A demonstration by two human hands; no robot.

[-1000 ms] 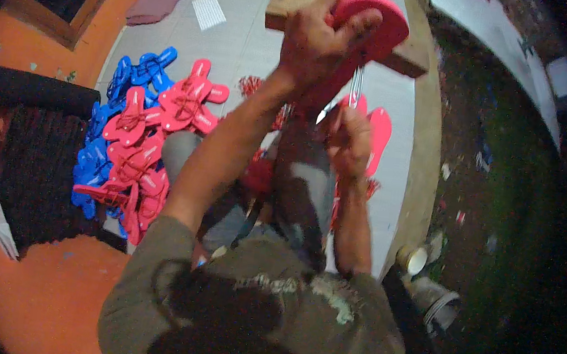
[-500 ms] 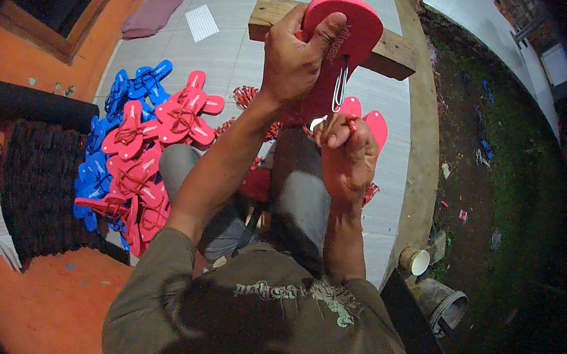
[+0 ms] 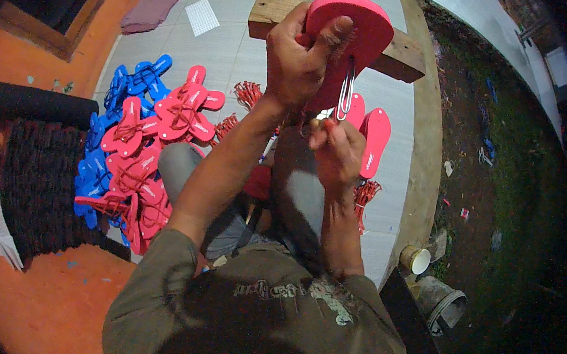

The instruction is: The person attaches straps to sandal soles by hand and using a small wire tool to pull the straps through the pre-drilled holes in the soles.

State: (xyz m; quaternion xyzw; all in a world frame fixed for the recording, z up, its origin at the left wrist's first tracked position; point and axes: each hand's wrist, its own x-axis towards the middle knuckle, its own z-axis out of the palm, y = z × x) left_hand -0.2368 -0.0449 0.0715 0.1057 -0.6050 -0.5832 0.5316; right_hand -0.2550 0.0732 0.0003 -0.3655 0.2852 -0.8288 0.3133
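Note:
My left hand grips a red flip-flop sole, held up with its rounded end away from me and the thumb pressed on its face. From a hole in the sole hangs a long looped metal wire tool, its lower end close to my right hand. The right hand's fingers are closed, pinching a small red strap end. Whether the strap is joined to the wire cannot be made out. Fingers hide part of the sole's lower end.
A wooden beam lies behind the sole. Red flip-flops and blue ones are piled at left, beside stacked black sheets. Loose red soles and a red strap bundle lie at right. Buckets stand beyond the ledge.
The sole and my left hand have shifted slightly right. My right hand has turned, its fingers now pointing in toward the sole's lower end, uncovering more of the loose soles and strap bundle.

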